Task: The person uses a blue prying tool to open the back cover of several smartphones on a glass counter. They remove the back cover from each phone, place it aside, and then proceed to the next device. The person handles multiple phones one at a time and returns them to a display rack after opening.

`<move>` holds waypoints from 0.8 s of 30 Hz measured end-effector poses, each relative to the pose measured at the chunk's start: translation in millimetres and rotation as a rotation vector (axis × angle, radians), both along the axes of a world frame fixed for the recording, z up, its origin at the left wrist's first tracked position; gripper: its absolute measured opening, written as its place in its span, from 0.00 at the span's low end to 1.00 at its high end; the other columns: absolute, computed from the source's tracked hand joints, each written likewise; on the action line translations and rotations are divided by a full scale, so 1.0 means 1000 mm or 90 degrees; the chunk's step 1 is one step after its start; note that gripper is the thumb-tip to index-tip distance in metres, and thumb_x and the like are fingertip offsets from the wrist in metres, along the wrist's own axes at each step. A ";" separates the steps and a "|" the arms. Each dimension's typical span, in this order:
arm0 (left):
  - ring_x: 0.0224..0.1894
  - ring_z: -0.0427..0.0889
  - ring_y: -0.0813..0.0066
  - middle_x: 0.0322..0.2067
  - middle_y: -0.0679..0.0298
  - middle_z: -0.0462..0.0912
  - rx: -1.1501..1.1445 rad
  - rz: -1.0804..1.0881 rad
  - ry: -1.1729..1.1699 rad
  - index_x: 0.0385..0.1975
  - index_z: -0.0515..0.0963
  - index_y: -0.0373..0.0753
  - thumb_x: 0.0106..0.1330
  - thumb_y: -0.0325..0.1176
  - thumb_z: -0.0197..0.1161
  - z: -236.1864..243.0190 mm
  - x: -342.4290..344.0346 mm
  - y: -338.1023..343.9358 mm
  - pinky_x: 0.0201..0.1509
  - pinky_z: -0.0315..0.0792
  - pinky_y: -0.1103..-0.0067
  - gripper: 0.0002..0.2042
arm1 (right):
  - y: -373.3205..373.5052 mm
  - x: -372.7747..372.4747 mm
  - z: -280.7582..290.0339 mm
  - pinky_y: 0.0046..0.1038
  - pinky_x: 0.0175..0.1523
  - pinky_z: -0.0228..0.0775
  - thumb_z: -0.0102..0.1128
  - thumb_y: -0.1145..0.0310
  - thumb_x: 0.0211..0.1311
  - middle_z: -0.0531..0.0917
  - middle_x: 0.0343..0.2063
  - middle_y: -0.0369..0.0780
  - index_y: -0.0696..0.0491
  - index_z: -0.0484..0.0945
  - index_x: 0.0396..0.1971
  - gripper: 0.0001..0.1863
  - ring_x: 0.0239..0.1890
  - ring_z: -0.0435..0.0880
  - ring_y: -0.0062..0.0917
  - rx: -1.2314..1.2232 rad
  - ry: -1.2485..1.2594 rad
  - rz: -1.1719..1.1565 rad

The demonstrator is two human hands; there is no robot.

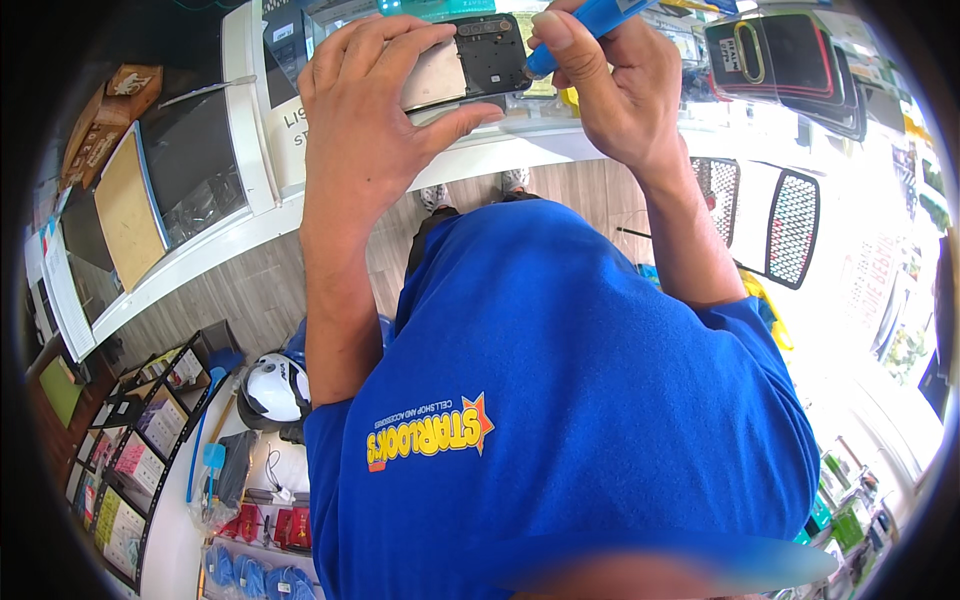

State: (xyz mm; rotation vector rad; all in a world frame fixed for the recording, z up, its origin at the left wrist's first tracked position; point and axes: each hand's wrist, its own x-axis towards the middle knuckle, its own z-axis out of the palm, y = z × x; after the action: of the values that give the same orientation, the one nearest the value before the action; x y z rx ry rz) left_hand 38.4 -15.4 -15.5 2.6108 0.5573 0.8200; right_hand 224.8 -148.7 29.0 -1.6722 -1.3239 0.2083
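Phone (493, 62) over the counter (545, 148); left hand (368, 105) gripping the phone's left end between thumb and fingers; right hand (628, 85) pinching a blue tool (592, 30), tip at the phone's right end; cases (785, 65) right of the phone

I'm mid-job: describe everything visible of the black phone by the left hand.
The black phone is thin and rectangular with rounded corners, its long side running roughly left to right. An elongated, camera-like strip sits along its far edge near the right end. Tiny pale specks dot the dark right part; a flat, beige section covers the middle. The left hand spans it, hiding the left end. The right hand's blue implement points at its near right corner; contact is unclear.
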 end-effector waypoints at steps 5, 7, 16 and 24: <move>0.62 0.75 0.60 0.53 0.69 0.83 0.002 0.002 -0.005 0.54 0.85 0.53 0.47 0.47 0.85 0.003 0.001 -0.001 0.68 0.65 0.62 0.31 | 0.000 0.000 0.001 0.32 0.33 0.73 0.65 0.61 0.74 0.84 0.22 0.43 0.60 0.83 0.36 0.15 0.25 0.84 0.29 -0.001 -0.012 -0.009; 0.62 0.75 0.60 0.53 0.69 0.83 0.002 0.007 0.004 0.54 0.85 0.53 0.47 0.47 0.85 0.003 0.001 -0.001 0.68 0.65 0.62 0.31 | 0.000 0.000 0.000 0.32 0.33 0.73 0.65 0.61 0.74 0.84 0.22 0.43 0.61 0.83 0.36 0.15 0.25 0.84 0.29 0.006 -0.007 -0.008; 0.63 0.75 0.60 0.54 0.69 0.83 0.007 0.009 0.004 0.54 0.85 0.53 0.47 0.48 0.85 0.002 0.001 -0.001 0.68 0.64 0.62 0.31 | 0.000 0.000 -0.002 0.31 0.33 0.74 0.65 0.61 0.75 0.84 0.23 0.43 0.60 0.83 0.37 0.15 0.26 0.84 0.28 0.017 0.011 -0.003; 0.63 0.74 0.60 0.54 0.69 0.82 0.007 0.007 0.002 0.54 0.85 0.53 0.48 0.48 0.85 0.000 0.000 -0.001 0.68 0.64 0.63 0.30 | -0.001 0.001 0.000 0.31 0.33 0.73 0.64 0.59 0.76 0.84 0.23 0.41 0.60 0.83 0.37 0.17 0.26 0.83 0.26 0.000 0.006 -0.012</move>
State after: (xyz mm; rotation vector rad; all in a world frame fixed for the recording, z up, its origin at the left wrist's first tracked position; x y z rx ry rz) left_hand 38.9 -16.6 -15.0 2.6215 0.5711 0.8239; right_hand 225.6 -149.3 29.3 -1.6813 -1.3013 0.2046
